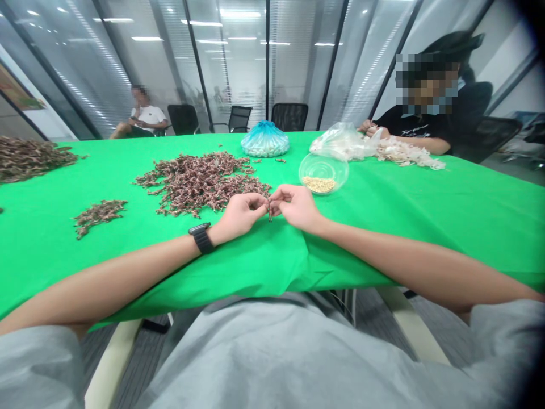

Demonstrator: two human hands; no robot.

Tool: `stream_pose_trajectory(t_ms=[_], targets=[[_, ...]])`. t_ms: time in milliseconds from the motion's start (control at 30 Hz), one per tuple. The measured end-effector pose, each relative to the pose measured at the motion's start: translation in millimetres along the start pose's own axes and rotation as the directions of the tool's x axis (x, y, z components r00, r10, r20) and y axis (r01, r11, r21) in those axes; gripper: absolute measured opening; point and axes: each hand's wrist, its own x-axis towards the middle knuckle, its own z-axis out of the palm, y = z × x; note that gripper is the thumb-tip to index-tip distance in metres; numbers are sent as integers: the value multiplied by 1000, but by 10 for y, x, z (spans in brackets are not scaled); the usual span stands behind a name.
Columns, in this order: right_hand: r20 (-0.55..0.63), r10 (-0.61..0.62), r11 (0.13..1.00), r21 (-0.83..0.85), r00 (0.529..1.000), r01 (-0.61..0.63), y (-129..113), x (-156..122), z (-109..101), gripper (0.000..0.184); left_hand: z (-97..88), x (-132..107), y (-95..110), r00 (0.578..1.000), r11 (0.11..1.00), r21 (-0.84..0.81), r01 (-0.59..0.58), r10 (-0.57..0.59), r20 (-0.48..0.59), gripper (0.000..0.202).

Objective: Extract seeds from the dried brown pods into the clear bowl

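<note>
My left hand (pixel 240 215) and my right hand (pixel 296 207) meet above the green tablecloth (pixel 85 267), their fingertips pinching a small brown dried piece (pixel 269 212) from both sides. Its exact kind is too small to tell. Just left of my left hand lies a large heap of similar dried brown pieces (pixel 200 183). A clear plastic bowl (pixel 323 173) holding pale grains (pixel 319 184) stands beyond my right hand. A black watch (pixel 202 238) circles my left wrist.
A smaller brown heap (pixel 100 216) and a larger one (pixel 28 159) lie further left. A blue bag (pixel 264 140) stands at the far edge. At the right, a seated person (pixel 419 122) handles white material beside a clear bag (pixel 343 142). Another person (pixel 140 113) sits beyond the table.
</note>
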Motion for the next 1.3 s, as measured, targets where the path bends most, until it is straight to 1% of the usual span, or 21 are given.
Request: stream_pose_trajectory(t_ms=[233, 333, 433, 600, 667, 733, 800, 933, 967, 1000, 1067, 1167, 1233, 1300], targets=[[-2, 84, 993, 88, 996, -83, -4, 16, 10, 13, 3, -14, 10, 997, 995, 76, -63, 65, -27, 24], [-8, 100, 989, 110, 995, -98, -24, 24, 3, 14, -10, 0, -6, 997, 995, 68, -76, 78, -30, 24], [-18, 70, 993, 99, 997, -67, -42, 26, -15, 14, -30, 26, -24, 999, 999, -16, -51, 51, -11, 25], [-29, -36, 999, 0, 999, 36, -43, 15, -40, 9, -23, 61, -54, 999, 973, -227, 44, -39, 24, 27], [-28, -54, 998, -26, 998, 53, -32, 12, -48, 9, -8, 68, -68, 998, 954, -293, 65, -56, 37, 27], [-29, -59, 998, -34, 998, 58, -18, 14, -56, 11, 1, 72, -83, 997, 944, -322, 70, -59, 44, 26], [-31, -57, 998, -34, 998, 56, -7, 20, -65, 12, 3, 71, -98, 998, 949, -310, 59, -49, 41, 26], [-41, -63, 998, -28, 997, 62, -5, 32, -84, 11, -9, 59, -99, 1000, 978, -206, 14, -13, 9, 30], [-46, -71, 997, -39, 996, 70, -9, 33, -89, 11, -12, 57, -91, 1000, 979, -202, 17, -15, 12, 32], [-52, -83, 995, -62, 995, 79, -14, 32, -95, 13, -14, 56, -82, 999, 976, -218, 31, -24, 31, 34], [-62, -110, 985, -139, 992, 101, -25, 27, -105, 15, -16, 58, -64, 993, 955, -284, 82, -53, 106, 39], [-61, -143, 962, -243, 988, 125, -45, 13, -110, 16, -10, 67, -62, 967, 906, -386, 176, -86, 238, 45], [-43, -148, 954, -271, 988, 132, -58, 5, -105, 18, -3, 71, -84, 953, 863, -450, 230, -105, 285, 46], [-34, -152, 949, -284, 988, 136, -71, 1, -99, 21, 4, 73, -117, 945, 819, -508, 269, -123, 302, 44]])
